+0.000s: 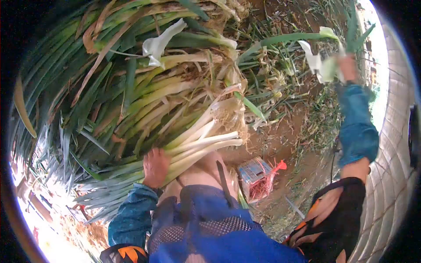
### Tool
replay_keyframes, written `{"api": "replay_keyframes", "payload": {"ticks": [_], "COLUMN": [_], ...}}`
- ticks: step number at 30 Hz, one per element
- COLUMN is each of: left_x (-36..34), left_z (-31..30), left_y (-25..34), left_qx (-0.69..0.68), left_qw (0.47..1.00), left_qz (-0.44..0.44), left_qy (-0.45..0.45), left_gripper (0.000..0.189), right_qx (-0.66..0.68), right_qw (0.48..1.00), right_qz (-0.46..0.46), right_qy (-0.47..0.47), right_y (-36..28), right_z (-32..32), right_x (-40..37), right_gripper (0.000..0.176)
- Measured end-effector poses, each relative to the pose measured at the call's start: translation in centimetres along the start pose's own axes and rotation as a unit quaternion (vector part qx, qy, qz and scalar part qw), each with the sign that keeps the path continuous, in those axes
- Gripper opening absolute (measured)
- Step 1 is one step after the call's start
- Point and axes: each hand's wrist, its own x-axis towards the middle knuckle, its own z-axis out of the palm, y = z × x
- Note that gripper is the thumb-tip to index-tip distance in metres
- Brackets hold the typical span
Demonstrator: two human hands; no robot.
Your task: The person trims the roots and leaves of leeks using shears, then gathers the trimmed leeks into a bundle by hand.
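Fingers wrapped round a bundle of long green onions [193, 151], my left hand [156, 167] rests at the lap; the bundle's white ends point right and its green leaves trail left. Far out to the right, my right hand [347, 68] is blurred, with its fingers closed round peeled green and white leaf layers [326, 70]. Behind my left hand lies a large heap of green onions [166, 87] with roots and dry outer leaves. A loose white leaf piece [160, 44] sits on top of the heap.
A small box [256, 177] with pink-red strings stands on the ground right of my knees. Peeled leaves and scraps [280, 65] litter the brown soil [285, 127]. A quilted pale sheet [390, 166] runs along the right edge.
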Motion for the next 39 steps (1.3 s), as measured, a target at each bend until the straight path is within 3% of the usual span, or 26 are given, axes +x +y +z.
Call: {"api": "replay_keyframes", "payload": {"ticks": [3, 5, 7, 8, 9, 11, 12, 14, 15, 17, 20, 21, 22, 23, 24, 26, 29, 30, 31, 33, 34, 35, 36, 38, 39], "left_x": [2.2, 3.3, 4.1, 4.2, 4.0, 3.4, 3.2, 3.0, 2.9, 2.9, 2.8, 2.7, 2.6, 2.6, 2.8, 3.4, 3.1, 3.4, 3.8, 3.9, 3.4, 2.7, 2.1, 1.8, 1.7], "left_z": [-0.2, -0.1, 0.0, 0.0, 0.1, 0.8, 1.1, 1.6, 1.6, 1.4, 1.1, 0.9, 0.3, 0.0, 0.0, -0.1, 3.1, 3.1, 2.2, 1.0, 1.1, 1.5, 1.9, 2.6, 2.7], "left_y": [0.8, 1.9, 2.5, 2.6, 2.6, 2.6, 2.8, 3.0, 3.2, 3.3, 3.5, 3.6, 3.7, 3.6, 3.5, 2.7, 0.1, -0.3, 0.1, 0.8, 0.9, 1.1, 1.2, 0.9, 0.9], "left_qx": [-0.062, -0.115, -0.092, -0.078, -0.086, -0.104, -0.08, -0.03, -0.034, -0.043, -0.048, -0.064, -0.078, -0.092, -0.082, -0.057, -0.028, -0.01, -0.019, -0.037, -0.025, -0.013, -0.003, -0.001, 0.0], "left_qw": [0.996, 0.991, 0.983, 0.975, 0.978, 0.982, 0.986, 0.992, 0.991, 0.99, 0.996, 0.996, 0.995, 0.994, 0.995, 0.992, 0.984, 0.976, 0.968, 0.947, 0.958, 0.968, 0.976, 0.987, 0.991], "left_qz": [0.023, 0.015, -0.033, -0.058, -0.056, -0.038, -0.034, -0.026, -0.03, -0.033, -0.026, -0.033, -0.041, -0.048, -0.049, -0.058, -0.175, -0.199, -0.209, -0.225, -0.208, -0.19, -0.173, -0.14, -0.119], "left_qy": [-0.066, -0.072, -0.157, -0.197, -0.181, -0.153, -0.145, -0.124, -0.124, -0.127, -0.07, -0.061, -0.052, -0.044, 0.005, 0.1, -0.027, -0.093, -0.137, -0.225, -0.195, -0.165, -0.135, -0.084, -0.058], "left_gripper": [0.039, 0.043, 0.045, 0.047, 0.048, 0.049, 0.05, 0.05, 0.05, 0.051, 0.049, 0.047, 0.046, 0.045, 0.043, 0.04, 0.031, 0.026, 0.024, 0.019, 0.017, 0.016, 0.014, 0.013, 0.012], "right_qx": [0.13, 0.237, 0.185, 0.139, 0.091, 0.025, 0.091, -0.186, -0.033, -0.131, -0.136, 0.046, 0.125, 0.111, 0.181, 0.147, 0.19, 0.118, 0.133, 0.121, 0.116, 0.239, 0.217, 0.033, 0.09], "right_qw": [0.969, 0.954, 0.945, 0.955, 0.959, 0.975, 0.98, 0.978, 0.999, 0.982, 0.969, 0.972, 0.98, 0.98, 0.966, 0.981, 0.935, 0.955, 0.955, 0.98, 0.983, 0.967, 0.974, 0.988, 0.989], "right_qz": [-0.144, -0.177, -0.181, -0.215, -0.247, -0.188, -0.174, -0.087, 0.008, -0.055, -0.164, -0.199, -0.069, -0.115, -0.088, -0.126, -0.146, -0.194, -0.23, -0.073, 0.005, -0.058, -0.063, -0.145, -0.117], "right_qy": [-0.152, -0.053, -0.2, -0.152, -0.104, -0.116, 0.008, 0.041, 0.013, 0.125, 0.124, 0.113, -0.135, -0.116, -0.161, -0.022, -0.262, -0.193, -0.134, -0.142, -0.143, -0.071, -0.023, -0.045, -0.028], "right_y": [-21.6, -29.5, -34.7, -35.2, -35.7, -28.6, -22.3, -11.5, -10.6, -4.9, -15.0, -21.4, -28.3, -32.1, -36.1, -42.6, -42.0, -40.4, -37.6, -33.1, -30.9, -27.1, -24.3, -21.1, -20.9], "right_z": [8.2, 19.6, 19.5, 19.9, 20.3, 20.6, 23.0, 20.3, 14.3, 14.3, 13.8, 13.1, 10.8, 13.8, 17.0, 20.2, 18.4, 19.7, 22.3, 20.0, 18.7, 19.4, 20.4, 19.2, 19.0], "right_x": [-11.1, -17.9, -20.8, -21.1, -21.3, -17.3, -14.7, -9.5, -9.0, -6.5, -9.1, -11.7, -13.6, -15.7, -17.6, -22.3, -21.4, -21.5, -21.2, -19.1, -18.0, -16.7, -15.4, -12.5, -12.2], "right_gripper": [0.051, 0.057, 0.037, 0.032, 0.027, 0.017, 0.019, 0.016, 0.022, 0.034, 0.041, 0.048, 0.057, 0.06, 0.053, 0.044, 0.072, 0.062, 0.054, 0.038, 0.031, 0.033, 0.033, 0.022, 0.022]}}
